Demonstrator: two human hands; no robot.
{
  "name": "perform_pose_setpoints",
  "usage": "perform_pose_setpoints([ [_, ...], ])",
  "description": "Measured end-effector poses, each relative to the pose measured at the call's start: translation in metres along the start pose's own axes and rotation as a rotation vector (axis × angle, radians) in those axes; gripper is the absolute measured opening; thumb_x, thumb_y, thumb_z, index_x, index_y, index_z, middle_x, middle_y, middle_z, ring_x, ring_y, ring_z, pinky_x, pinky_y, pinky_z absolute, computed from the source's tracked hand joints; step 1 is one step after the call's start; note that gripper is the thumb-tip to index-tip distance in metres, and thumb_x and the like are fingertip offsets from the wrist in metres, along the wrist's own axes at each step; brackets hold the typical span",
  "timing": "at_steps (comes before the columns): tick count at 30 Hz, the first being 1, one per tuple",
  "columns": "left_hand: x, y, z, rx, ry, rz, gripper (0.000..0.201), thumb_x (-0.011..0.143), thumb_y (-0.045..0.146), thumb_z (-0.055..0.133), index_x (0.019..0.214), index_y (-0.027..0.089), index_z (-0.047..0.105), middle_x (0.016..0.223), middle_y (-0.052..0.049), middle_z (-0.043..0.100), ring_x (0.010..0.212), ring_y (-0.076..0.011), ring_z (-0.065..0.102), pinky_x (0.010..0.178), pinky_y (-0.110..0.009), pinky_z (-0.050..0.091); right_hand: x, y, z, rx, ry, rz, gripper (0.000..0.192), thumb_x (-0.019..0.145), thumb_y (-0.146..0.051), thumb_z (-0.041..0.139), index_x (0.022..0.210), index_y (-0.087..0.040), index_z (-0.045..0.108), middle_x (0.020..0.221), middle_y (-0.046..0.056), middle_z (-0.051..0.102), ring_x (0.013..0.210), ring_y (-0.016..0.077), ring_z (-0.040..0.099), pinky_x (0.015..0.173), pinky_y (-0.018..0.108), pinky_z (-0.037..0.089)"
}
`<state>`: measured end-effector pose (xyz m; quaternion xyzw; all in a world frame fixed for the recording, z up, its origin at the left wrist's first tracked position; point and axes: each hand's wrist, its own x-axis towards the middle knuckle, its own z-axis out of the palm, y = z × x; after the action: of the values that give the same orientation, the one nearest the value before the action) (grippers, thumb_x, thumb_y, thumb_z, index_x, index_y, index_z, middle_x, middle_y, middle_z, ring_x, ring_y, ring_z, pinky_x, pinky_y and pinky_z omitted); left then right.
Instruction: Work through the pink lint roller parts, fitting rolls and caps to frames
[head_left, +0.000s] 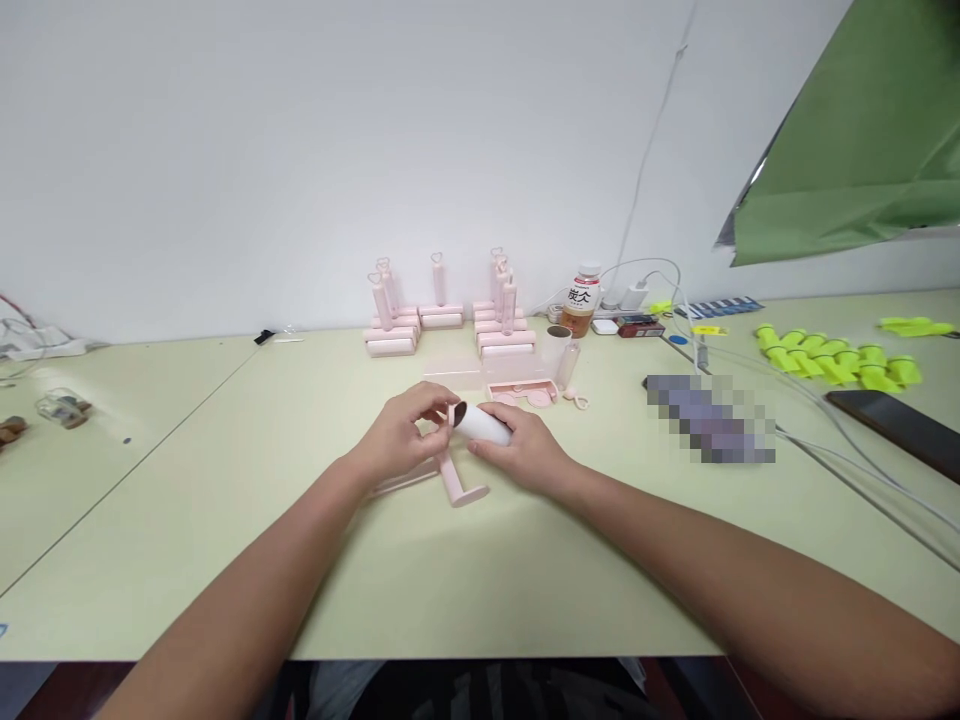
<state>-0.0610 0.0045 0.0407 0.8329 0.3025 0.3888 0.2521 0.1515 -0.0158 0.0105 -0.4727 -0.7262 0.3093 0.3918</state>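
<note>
Right hand (525, 452) gripping small white paper-wrapped roll with dark hollow core (484, 424), table centre. Left hand (401, 432) pinching pink plastic handle stem (454, 468) at roll's 9 o'clock end. We're judging roll light, stiff, slightly crushable; we're holding mid-barrel. Pink finished stacks (450, 320) sitting at 12 o'clock.

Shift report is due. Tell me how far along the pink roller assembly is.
Done: finished pink rollers stand stacked at the wall, some with handles upright. In hand: the right hand holds a white roll; the left hand is at its open end, over a pink handle piece on the table. Left: loose pink parts and a clear tube lie beyond the hands.
</note>
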Motion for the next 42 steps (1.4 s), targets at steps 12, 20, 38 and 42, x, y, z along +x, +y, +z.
perform_pose_setpoints([
  [12,0.0,0.007,0.006,-0.062,0.081,-0.327,0.022,0.088,0.042,0.057,0.089,0.02,0.062,0.079,-0.001,0.063,0.075,-0.017,0.063,0.068,-0.028,0.051,0.001,0.0,0.005,0.674,-0.017,0.297,0.037,0.082,-0.051,0.061,0.102,-0.02,0.058,0.081,0.002,0.066,0.048,0.0117,0.05,0.033,0.021,0.035],
  [20,0.001,-0.023,-0.013,0.612,-0.139,-0.564,0.037,0.094,0.037,0.04,0.102,0.022,0.072,0.104,-0.009,0.061,0.08,-0.0211,0.063,0.073,-0.032,0.048,0.008,0.008,0.004,0.942,0.105,0.407,0.021,0.091,-0.04,0.056,0.1,-0.021,0.053,0.08,0.003,0.067,0.057,0.0145,0.06,0.038,0.023,0.048],
  [38,0.006,-0.002,-0.005,-0.04,-0.01,-0.38,0.046,0.086,0.056,0.056,0.114,0.02,0.065,0.071,0.001,0.058,0.064,-0.0143,0.054,0.061,-0.026,0.045,-0.002,-0.001,0.006,0.786,-0.171,0.227,0.05,0.075,-0.031,0.075,0.124,-0.022,0.066,0.08,-0.001,0.062,0.064,0.0119,0.057,0.049,0.022,0.053],
  [42,0.008,-0.004,-0.005,-0.173,0.083,-0.463,0.047,0.08,0.058,0.062,0.104,0.018,0.067,0.067,0.001,0.058,0.056,-0.0116,0.051,0.053,-0.024,0.042,0.001,0.0,0.004,0.989,-0.143,0.289,0.043,0.08,-0.029,0.064,0.122,-0.016,0.065,0.088,0.005,0.068,0.069,0.016,0.064,0.054,0.027,0.058],
])
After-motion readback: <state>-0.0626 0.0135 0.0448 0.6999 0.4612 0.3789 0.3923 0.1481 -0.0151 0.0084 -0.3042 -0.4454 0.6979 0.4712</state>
